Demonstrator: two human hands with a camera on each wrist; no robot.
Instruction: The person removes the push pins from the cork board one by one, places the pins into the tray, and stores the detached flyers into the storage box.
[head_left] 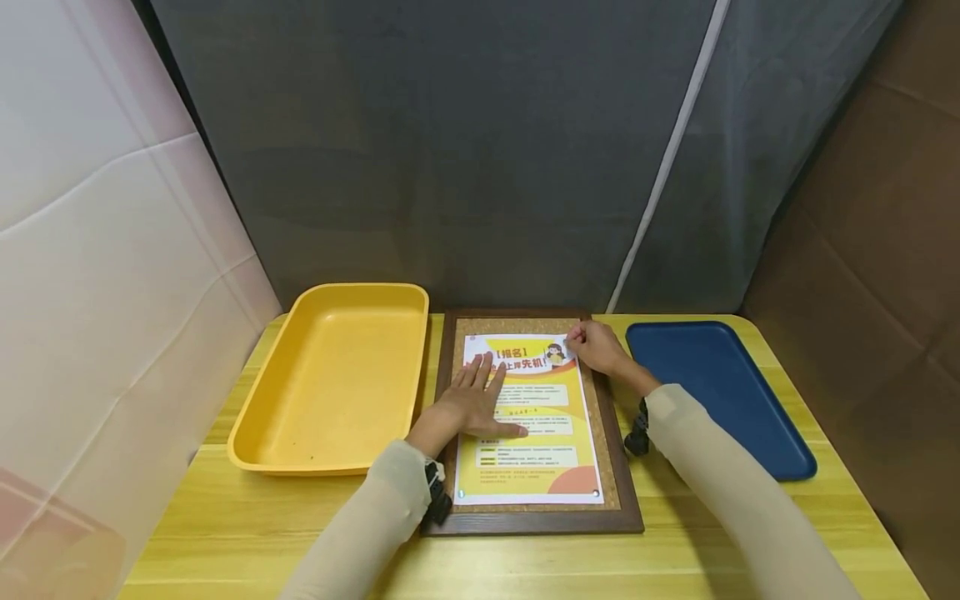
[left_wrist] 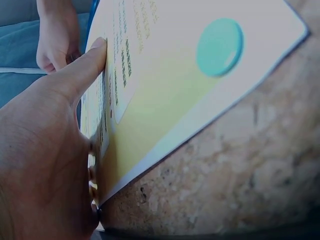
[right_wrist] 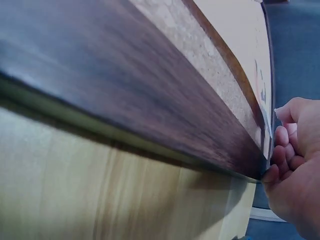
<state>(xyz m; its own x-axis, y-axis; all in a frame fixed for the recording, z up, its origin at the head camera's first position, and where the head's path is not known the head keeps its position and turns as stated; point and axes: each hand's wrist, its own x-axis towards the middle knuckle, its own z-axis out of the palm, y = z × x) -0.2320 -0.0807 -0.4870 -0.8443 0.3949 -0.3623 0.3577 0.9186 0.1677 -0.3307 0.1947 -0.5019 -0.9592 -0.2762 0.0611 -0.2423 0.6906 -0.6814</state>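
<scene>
A printed yellow and white paper poster [head_left: 536, 458] lies on a brown-framed cork board [head_left: 611, 483]. My left hand [head_left: 472, 404] rests flat on the poster's left half, fingers spread and thumb pointing right. At the poster's top right corner, my right hand [head_left: 596, 346] has its fingers curled and fingertips pinched together; what they pinch is hidden behind them. In the right wrist view the curled fingers [right_wrist: 287, 145] are right at the board's far corner. A round teal pin head [left_wrist: 220, 47] sits at the lower left corner, another pin [head_left: 596, 493] at the lower right.
Left of the board stands a large yellow tray [head_left: 352, 375]. On the right lies a flat blue tray [head_left: 705, 375], partly beneath the right forearm. All stand on a wooden table [head_left: 487, 567]. A grey curtain [head_left: 420, 158] hangs behind, with sheets at both sides.
</scene>
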